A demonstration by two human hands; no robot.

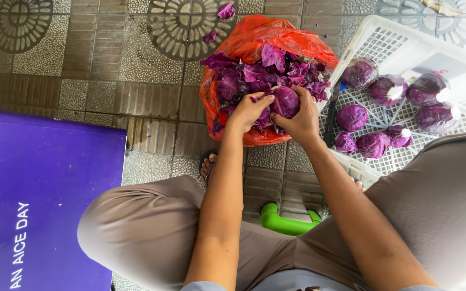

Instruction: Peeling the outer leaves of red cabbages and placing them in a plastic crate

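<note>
Together, left hand [248,110] and right hand [300,119] grip a purple cabbage [286,101].

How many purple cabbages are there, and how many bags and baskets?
Purple cabbages in the white basket: 7
Purple cabbage held by the left hand and right hand: 1
Orange bag of leaves: 1
White basket: 1
Total: 10

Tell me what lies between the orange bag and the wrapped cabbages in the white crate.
In the head view, only the white crate's rim and a dark knife-like tool separate the orange bag from the wrapped cabbages.
</note>
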